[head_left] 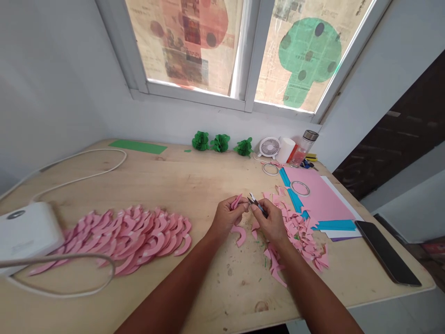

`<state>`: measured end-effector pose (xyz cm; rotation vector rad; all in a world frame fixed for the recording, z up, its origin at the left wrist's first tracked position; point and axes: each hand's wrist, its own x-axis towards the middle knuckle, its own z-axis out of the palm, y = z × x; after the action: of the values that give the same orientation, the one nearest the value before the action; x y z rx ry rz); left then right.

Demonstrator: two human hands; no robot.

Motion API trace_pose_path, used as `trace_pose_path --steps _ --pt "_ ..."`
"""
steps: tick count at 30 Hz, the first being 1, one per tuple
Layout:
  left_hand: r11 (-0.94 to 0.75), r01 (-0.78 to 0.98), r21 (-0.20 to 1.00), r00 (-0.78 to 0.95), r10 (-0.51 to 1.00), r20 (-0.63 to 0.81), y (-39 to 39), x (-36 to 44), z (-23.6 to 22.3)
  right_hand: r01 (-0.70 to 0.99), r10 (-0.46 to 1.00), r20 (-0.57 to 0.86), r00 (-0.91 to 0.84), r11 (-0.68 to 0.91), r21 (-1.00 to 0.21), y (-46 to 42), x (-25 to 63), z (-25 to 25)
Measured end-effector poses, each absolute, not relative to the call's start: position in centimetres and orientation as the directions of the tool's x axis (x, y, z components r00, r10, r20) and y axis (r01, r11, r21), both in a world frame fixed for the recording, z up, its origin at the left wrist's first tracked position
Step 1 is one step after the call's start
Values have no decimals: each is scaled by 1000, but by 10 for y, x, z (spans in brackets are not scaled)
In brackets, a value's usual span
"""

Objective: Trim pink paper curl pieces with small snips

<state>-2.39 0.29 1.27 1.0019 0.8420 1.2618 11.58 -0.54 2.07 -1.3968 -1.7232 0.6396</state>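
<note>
left hand (226, 216) pinching pink paper (237, 201), left of scissors (257, 204) | right hand (273, 223) gripping scissors | likely light, creasable; pinch edge

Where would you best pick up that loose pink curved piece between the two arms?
I'd pinch the curved piece by its lower end, coming from the near side. It looks thin and flat, so that edge probably needs lifting first. Its other end sits close to the left hand, while the lower end lies farther away.

A hand could pass behind the pink arcs (153, 239), while pink scraps (308, 239) crowd the right hand (272, 221).
</note>
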Motion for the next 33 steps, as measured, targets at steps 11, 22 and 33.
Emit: trace_pose_path --steps 11,22,33 --pt "23 -308 951 166 986 30 5 -24 9 579 957 278 -80 272 -769 -5 116 18" --pt "46 -326 944 154 988 5 5 -23 10 606 949 304 -86 292 -740 -5 116 16" --pt "28 -331 943 161 987 27 6 -23 8 609 949 301 -93 294 -736 -5 116 17"
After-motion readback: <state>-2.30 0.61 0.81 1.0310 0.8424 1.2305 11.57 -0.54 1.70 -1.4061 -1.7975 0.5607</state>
